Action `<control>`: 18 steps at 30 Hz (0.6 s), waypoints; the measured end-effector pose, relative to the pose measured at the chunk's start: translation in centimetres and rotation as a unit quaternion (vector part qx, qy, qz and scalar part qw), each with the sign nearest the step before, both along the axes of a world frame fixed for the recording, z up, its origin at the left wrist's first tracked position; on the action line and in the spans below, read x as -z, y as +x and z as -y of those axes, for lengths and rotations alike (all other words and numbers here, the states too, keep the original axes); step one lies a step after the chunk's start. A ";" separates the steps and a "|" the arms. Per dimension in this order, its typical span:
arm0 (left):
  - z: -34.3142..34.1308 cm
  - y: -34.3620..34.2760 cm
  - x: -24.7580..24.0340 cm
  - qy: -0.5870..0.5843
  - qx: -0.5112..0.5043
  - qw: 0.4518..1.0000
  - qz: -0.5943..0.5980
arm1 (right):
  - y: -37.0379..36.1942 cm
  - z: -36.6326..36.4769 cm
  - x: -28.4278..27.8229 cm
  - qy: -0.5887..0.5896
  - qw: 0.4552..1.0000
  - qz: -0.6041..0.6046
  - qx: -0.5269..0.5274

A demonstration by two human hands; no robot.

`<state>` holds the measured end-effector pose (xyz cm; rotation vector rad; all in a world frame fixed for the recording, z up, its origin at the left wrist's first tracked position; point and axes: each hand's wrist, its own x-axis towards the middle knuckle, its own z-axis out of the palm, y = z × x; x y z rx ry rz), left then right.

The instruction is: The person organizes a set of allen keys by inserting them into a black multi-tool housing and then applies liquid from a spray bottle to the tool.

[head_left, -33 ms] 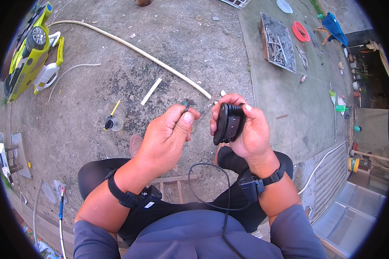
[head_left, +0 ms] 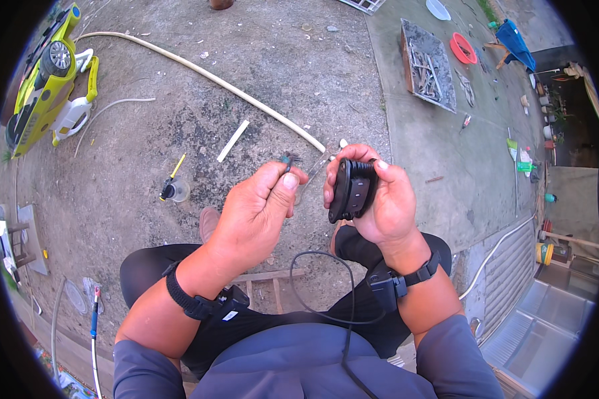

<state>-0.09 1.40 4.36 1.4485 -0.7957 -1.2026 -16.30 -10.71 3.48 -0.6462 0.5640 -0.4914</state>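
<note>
My left hand (head_left: 256,206) is closed, its thumb and forefinger pinching a small dark object (head_left: 289,161) with a greenish part and thin dark strands at its tip; its kind is unclear. Held up across from it, my right hand (head_left: 394,207) wraps round a black ribbed device (head_left: 354,191), with the thumb on its upper edge and the fingers behind it. A gap separates the two hands. Black straps with small boxes sit on both wrists. A thin black cable (head_left: 353,282) loops over my lap below the right hand.
A pale hose (head_left: 226,85) crosses the ground ahead, near a white strip (head_left: 233,141). To the left are a jar (head_left: 178,191) with a yellow-handled tool and a yellow toy car (head_left: 43,86). A tray of scraps (head_left: 429,66) and a red basin (head_left: 463,48) stand far right.
</note>
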 end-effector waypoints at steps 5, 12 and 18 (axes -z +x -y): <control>-0.2 0.1 0.4 -0.024 0.018 0.997 0.074 | 0.2 0.0 -0.1 0.034 0.999 -0.006 0.016; -0.3 0.2 0.5 -0.032 0.044 0.987 0.154 | 0.2 0.3 -0.1 0.057 0.997 -0.030 0.037; -0.3 -0.2 1.0 -0.058 0.080 0.982 0.160 | -0.1 0.5 0.2 0.055 0.998 -0.025 0.035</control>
